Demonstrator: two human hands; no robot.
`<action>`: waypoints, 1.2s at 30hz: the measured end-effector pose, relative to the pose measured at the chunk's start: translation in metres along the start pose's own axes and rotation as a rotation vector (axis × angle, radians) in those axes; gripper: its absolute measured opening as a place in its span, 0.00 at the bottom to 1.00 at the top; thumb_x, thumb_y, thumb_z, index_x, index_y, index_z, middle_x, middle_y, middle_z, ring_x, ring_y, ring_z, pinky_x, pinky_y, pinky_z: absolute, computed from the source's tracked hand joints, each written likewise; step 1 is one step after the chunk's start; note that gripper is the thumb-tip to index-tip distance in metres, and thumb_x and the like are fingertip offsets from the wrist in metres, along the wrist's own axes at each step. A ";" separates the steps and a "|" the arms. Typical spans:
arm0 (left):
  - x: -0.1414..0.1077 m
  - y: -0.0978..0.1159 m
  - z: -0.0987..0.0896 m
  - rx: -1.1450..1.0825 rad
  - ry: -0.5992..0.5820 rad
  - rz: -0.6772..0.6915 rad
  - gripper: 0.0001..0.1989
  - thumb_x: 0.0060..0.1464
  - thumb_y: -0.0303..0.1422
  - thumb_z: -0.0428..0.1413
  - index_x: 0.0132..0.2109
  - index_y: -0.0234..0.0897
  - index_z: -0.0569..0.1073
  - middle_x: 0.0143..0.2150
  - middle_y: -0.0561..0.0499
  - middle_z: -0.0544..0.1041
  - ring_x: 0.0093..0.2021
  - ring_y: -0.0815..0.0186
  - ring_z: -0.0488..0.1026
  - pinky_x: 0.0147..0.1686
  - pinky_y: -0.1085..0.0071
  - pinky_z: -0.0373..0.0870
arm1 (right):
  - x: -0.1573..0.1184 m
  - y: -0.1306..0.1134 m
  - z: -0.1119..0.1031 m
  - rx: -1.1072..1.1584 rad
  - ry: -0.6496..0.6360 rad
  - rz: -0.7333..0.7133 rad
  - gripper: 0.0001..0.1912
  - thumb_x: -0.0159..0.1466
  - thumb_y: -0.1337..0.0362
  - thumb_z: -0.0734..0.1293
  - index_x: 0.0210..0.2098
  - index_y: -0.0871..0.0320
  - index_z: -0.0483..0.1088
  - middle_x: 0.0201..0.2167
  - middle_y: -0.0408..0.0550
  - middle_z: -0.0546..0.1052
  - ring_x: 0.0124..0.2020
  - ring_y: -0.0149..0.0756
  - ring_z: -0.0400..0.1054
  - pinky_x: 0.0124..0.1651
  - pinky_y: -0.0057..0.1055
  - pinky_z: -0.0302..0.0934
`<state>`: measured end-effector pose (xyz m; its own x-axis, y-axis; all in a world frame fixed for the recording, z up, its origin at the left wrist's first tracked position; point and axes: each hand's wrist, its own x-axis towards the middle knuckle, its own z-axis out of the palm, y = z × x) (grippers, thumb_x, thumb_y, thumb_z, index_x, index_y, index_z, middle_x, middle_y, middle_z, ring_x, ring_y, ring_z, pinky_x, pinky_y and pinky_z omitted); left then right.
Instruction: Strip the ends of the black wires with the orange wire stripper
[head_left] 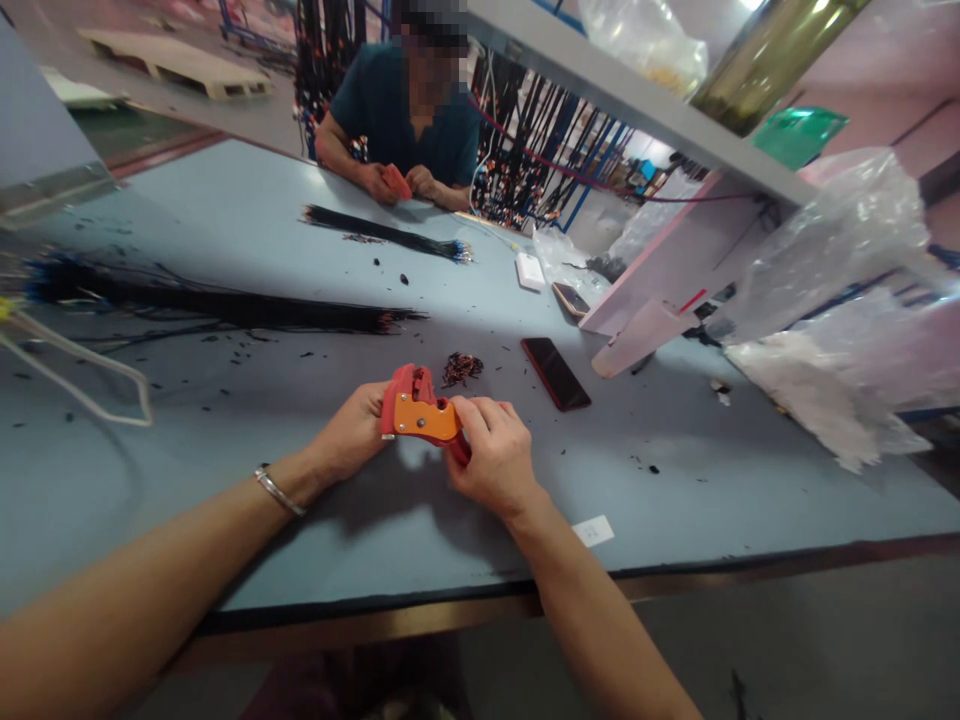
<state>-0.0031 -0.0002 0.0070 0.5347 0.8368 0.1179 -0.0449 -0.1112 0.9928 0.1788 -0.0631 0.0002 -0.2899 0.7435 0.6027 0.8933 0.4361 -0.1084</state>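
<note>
A red and orange wire stripper is held over the table, its jaw end pointing left. My right hand wraps around its handles. At the jaw end my left hand is closed, its fingertips partly hidden behind the tool; whatever they pinch cannot be made out. Just beyond the stripper lies a small pile of dark, copper-tipped offcuts. A long bundle of black wires stretches across the table to the left, its bared ends toward the middle.
Across the table sits a co-worker holding a red tool, behind a second wire bundle. A phone, a white box and a label lie rightward. At left is a bent white rack.
</note>
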 end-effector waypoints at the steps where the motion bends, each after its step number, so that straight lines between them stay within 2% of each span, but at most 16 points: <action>1: 0.000 0.000 0.000 -0.011 0.000 -0.004 0.10 0.48 0.37 0.63 0.33 0.33 0.79 0.32 0.49 0.82 0.34 0.64 0.77 0.39 0.71 0.74 | 0.000 0.000 0.000 0.003 -0.003 0.003 0.20 0.57 0.67 0.62 0.49 0.62 0.67 0.37 0.54 0.76 0.39 0.44 0.68 0.42 0.38 0.57; 10: 0.000 0.004 -0.001 -0.070 -0.007 -0.020 0.09 0.44 0.35 0.66 0.32 0.35 0.81 0.30 0.52 0.82 0.31 0.66 0.77 0.36 0.74 0.74 | 0.000 0.002 0.000 0.006 -0.006 -0.004 0.19 0.58 0.66 0.63 0.48 0.63 0.68 0.38 0.55 0.76 0.39 0.43 0.68 0.42 0.38 0.57; 16: 0.001 0.002 -0.002 -0.017 -0.007 -0.005 0.07 0.46 0.34 0.63 0.32 0.34 0.81 0.31 0.51 0.82 0.31 0.65 0.77 0.37 0.73 0.74 | 0.000 0.002 0.001 0.001 -0.014 0.004 0.20 0.56 0.66 0.63 0.49 0.63 0.68 0.38 0.55 0.76 0.39 0.44 0.68 0.42 0.38 0.57; 24: 0.000 -0.002 -0.001 0.022 -0.017 -0.036 0.10 0.51 0.37 0.61 0.35 0.34 0.81 0.34 0.48 0.83 0.35 0.61 0.78 0.40 0.69 0.74 | 0.000 0.001 0.000 0.005 -0.104 0.045 0.21 0.55 0.67 0.63 0.49 0.63 0.67 0.38 0.54 0.75 0.39 0.44 0.68 0.43 0.39 0.57; 36: 0.001 -0.003 0.001 0.032 0.041 -0.077 0.15 0.46 0.42 0.64 0.35 0.34 0.81 0.35 0.48 0.83 0.36 0.60 0.77 0.43 0.68 0.72 | -0.003 0.002 0.005 -0.054 -0.097 0.055 0.15 0.55 0.66 0.62 0.42 0.62 0.70 0.32 0.52 0.75 0.31 0.41 0.67 0.38 0.35 0.57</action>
<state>-0.0017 0.0000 0.0044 0.5006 0.8646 0.0430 0.0224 -0.0626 0.9978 0.1794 -0.0616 -0.0058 -0.2694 0.8120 0.5177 0.9253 0.3673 -0.0945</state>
